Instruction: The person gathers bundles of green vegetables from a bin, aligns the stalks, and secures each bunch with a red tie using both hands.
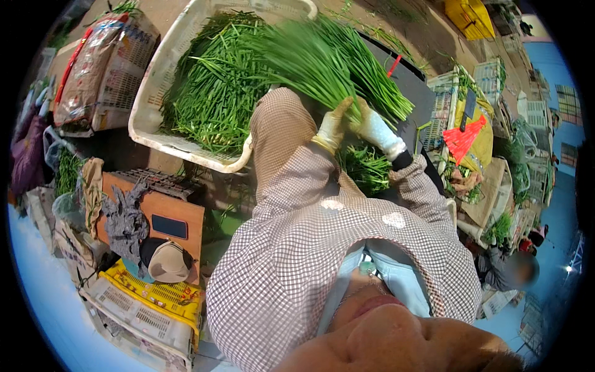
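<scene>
My left hand (333, 124) and my right hand (374, 125), both in stained knit gloves, are shut around the pale stem ends of a bunch of green garlic chives (309, 65). Its leaves fan out to the upper left, blurred by motion. A second bunch of chives (372, 67) lies on a dark board (420, 102), just past my right hand. Left of my knee, a white plastic crate (144, 123) holds a heap of chives (218, 88). More cut greens (369, 169) lie below my hands, partly hidden by my sleeves.
A red strip (394, 65) lies on the dark board. On the right, a cleaver (468, 108) and red ties (467, 137) rest on a yellow sack (481, 151). A wooden board (195, 218) at left carries a phone (169, 226) and a cap (169, 262). Another person (504, 269) is at far right.
</scene>
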`<action>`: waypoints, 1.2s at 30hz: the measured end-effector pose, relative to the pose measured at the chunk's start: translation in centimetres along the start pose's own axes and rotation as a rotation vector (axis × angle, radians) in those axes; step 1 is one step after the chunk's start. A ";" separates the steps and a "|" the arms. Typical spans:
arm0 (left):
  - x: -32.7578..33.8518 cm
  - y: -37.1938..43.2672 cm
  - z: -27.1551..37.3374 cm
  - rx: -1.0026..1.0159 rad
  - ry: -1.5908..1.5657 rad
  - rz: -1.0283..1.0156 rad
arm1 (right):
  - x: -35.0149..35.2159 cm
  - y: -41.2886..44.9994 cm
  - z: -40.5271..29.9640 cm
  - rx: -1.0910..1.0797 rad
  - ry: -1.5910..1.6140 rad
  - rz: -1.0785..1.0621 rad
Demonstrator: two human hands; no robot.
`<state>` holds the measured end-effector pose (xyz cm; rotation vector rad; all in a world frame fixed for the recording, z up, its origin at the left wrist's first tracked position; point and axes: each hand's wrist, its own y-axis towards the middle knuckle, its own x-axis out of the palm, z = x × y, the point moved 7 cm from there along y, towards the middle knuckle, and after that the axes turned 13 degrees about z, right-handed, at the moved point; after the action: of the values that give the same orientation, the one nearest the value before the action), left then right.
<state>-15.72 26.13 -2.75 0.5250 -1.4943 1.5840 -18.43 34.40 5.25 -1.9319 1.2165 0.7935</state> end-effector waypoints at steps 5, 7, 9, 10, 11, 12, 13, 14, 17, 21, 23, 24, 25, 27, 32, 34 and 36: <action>4.3 -2.4 2.8 -0.053 -0.238 -0.288 | -1.2 -3.3 0.2 -0.045 0.381 -0.151; 4.3 -2.0 2.4 0.013 -0.131 -0.273 | -1.7 -4.8 -0.7 -0.026 0.552 -0.249; 3.9 -1.6 1.3 0.024 -0.062 -0.228 | -1.0 -5.4 0.5 0.005 0.624 -0.293; 4.3 -1.7 1.0 -0.019 -0.018 -0.265 | -0.7 -5.6 1.4 0.013 0.621 -0.277; 4.3 -2.1 0.9 0.024 0.032 -0.273 | -0.4 -5.8 2.2 0.011 0.589 -0.241; 4.5 -2.9 1.3 0.073 0.087 -0.280 | -0.9 -6.0 1.8 -0.069 0.467 -0.181; 4.4 -2.7 0.6 -0.055 0.124 -0.286 | -1.7 -6.3 1.2 -0.142 0.335 -0.112; 4.4 -3.3 0.6 0.027 0.098 -0.299 | -3.1 -6.6 0.5 -0.322 0.238 0.045; 5.4 -5.8 0.1 -0.092 0.166 -0.307 | -8.4 -5.6 -1.3 -0.196 0.556 0.274; 5.1 -5.7 -3.1 -0.273 0.211 -0.423 | -16.7 -4.7 -3.2 -0.462 0.414 0.856; 4.8 -6.1 -2.0 -0.248 0.239 -0.437 | -18.1 -3.8 -8.8 -0.654 0.487 0.946; 4.3 -6.0 -1.8 -0.245 0.254 -0.423 | -17.8 -2.6 -10.5 -0.627 0.327 0.916; 4.1 -5.9 -2.2 -0.257 0.269 -0.413 | -17.7 -2.0 -11.6 -0.586 0.156 0.887; 3.8 -5.4 -3.0 -0.288 0.293 -0.434 | -15.3 -0.8 -12.4 -0.551 -0.118 0.825; 3.6 -5.8 -3.2 -0.336 0.337 -0.447 | -7.5 -2.9 -15.4 -0.608 -0.329 0.661; 3.5 -6.0 -3.1 -0.336 0.343 -0.442 | -6.7 -3.2 -15.6 -0.615 -0.309 0.601; 3.5 -6.3 -2.9 -0.345 0.354 -0.439 | -6.6 -3.8 -15.8 -0.655 -0.289 0.600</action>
<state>-11.78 29.26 3.16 0.3232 -1.2399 0.9914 -15.42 25.81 20.29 -1.8203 1.4853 1.9084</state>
